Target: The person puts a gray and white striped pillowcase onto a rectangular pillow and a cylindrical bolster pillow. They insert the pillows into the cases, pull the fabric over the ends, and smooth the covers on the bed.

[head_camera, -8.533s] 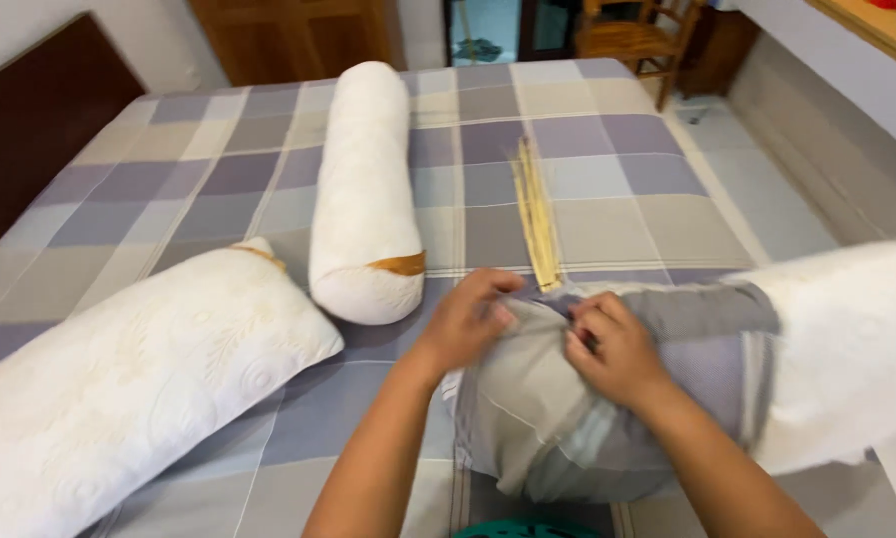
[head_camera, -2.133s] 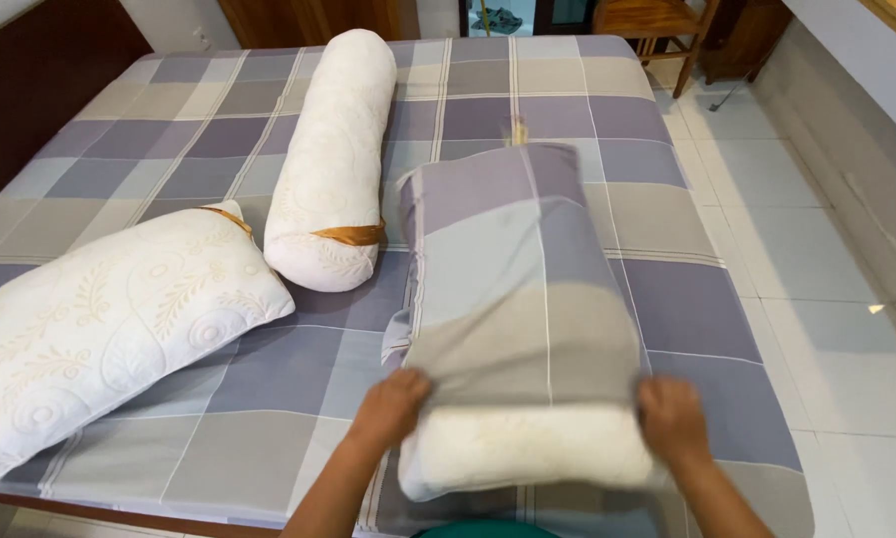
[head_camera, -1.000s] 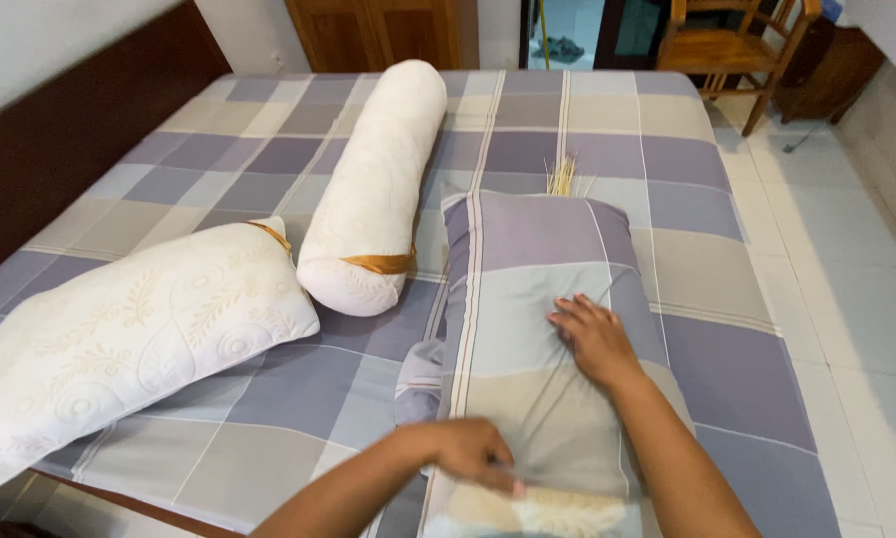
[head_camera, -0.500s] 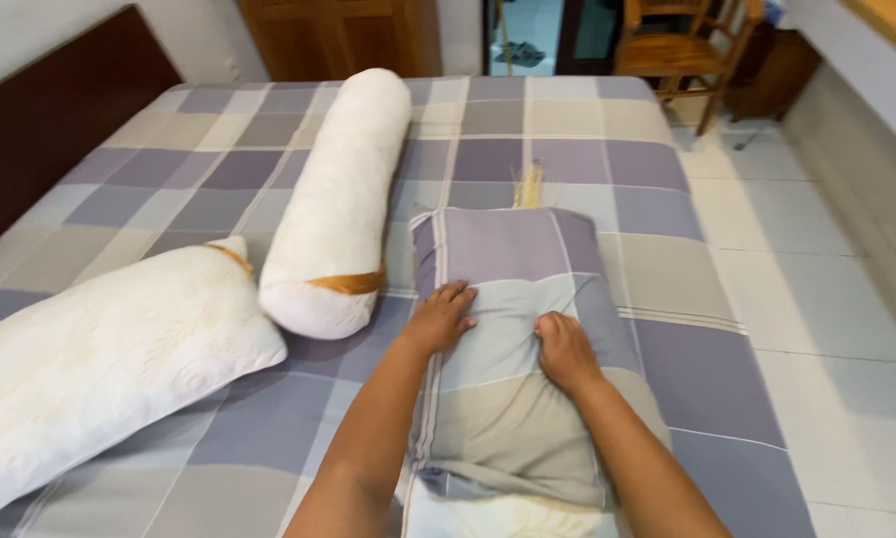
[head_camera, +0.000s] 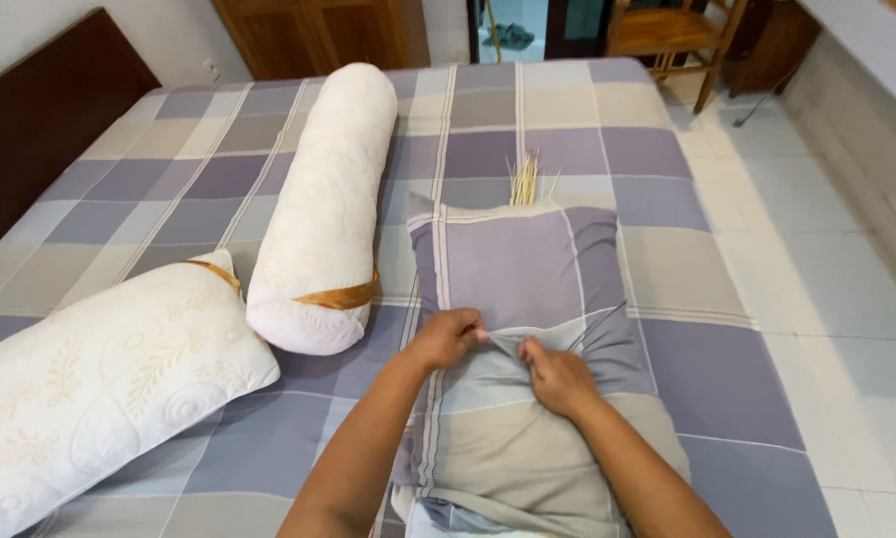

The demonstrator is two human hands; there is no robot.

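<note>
Both hands pinching the pillowcase (head_camera: 528, 299) now: my left hand (head_camera: 446, 339) and right hand (head_camera: 558, 377) have gone from lying flat on it half a second ago to gripping a fold mid-pillow, right in front of me on the bed (head_camera: 727, 369). Looks like I'm tugging the cover along. Bare pillow (head_camera: 99, 389) near left, bolster (head_camera: 323, 209) further back, sticks (head_camera: 525, 179) beyond.

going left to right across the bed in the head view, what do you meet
white pillow → white bolster → left hand → right hand, both hands pinching the checked pillowcase
</note>
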